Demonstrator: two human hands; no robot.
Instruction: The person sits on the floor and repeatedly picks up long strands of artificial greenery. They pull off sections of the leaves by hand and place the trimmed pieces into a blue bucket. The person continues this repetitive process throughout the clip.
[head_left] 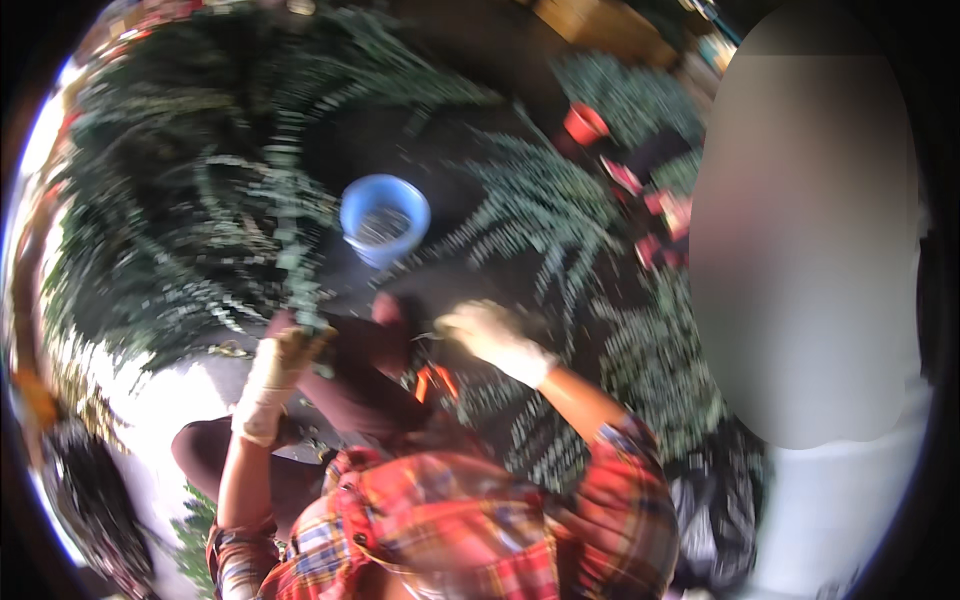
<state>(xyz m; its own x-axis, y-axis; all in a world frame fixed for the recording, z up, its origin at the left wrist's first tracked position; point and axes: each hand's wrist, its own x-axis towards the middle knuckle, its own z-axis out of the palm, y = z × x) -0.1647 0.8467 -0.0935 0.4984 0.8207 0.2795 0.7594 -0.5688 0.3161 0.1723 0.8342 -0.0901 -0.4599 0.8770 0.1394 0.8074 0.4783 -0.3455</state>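
Note:
My left hand, in a pale glove, is closed round the lower end of a long leafy green branch. The branch points up and away from me over the dark floor. My right hand, also in a pale glove, is held out to the right of my knees with its fingers curled. A thin pale line shows by its fingertips, too blurred to name. Below that hand lies an orange-handled tool, perhaps pruners, close to my leg. Beyond my knees stands a blue bucket with small greyish bits inside.
Heaped green branches fill the left side. More cut branches lie to the right. A small red pot stands farther off. A blurred person in pale clothing is close on my right, beside a black plastic bag.

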